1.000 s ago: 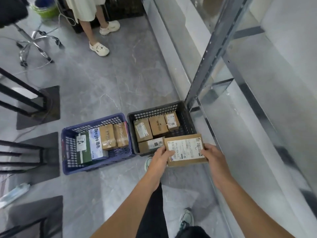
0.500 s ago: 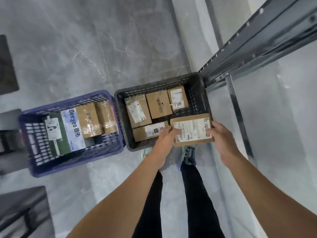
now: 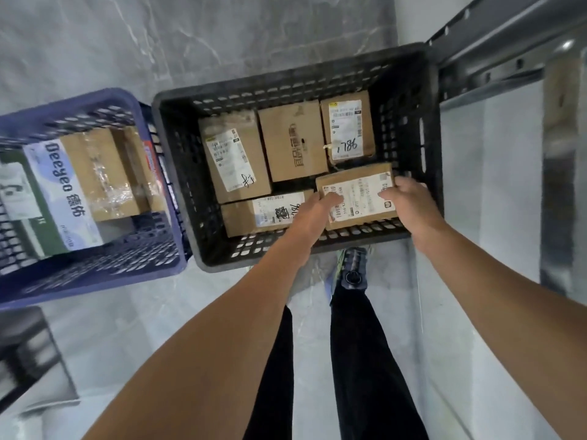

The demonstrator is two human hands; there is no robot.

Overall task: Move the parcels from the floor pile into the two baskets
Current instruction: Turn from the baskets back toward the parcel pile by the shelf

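Observation:
I hold a flat cardboard parcel with a white label (image 3: 360,192) inside the black basket (image 3: 178,154), at its near right corner. My left hand (image 3: 313,214) grips the parcel's left end and my right hand (image 3: 405,201) grips its right end, fingers curled over the top. Several other brown parcels lie in the black basket, among them one marked 1786 (image 3: 346,128). The blue basket (image 3: 95,274) stands to the left, touching the black one, with a white and green box (image 3: 60,192) and taped brown parcels (image 3: 101,173) in it.
A grey metal shelf frame (image 3: 495,58) rises right of the black basket, with a post (image 3: 559,173) along the right side. My legs and shoes (image 3: 351,271) stand just in front of the basket. A dark floor mat (image 3: 25,354) lies at the lower left.
I have leaned in and lowered the parcel from above the basket's front rim down into its near right corner. Both hands keep their hold on it.

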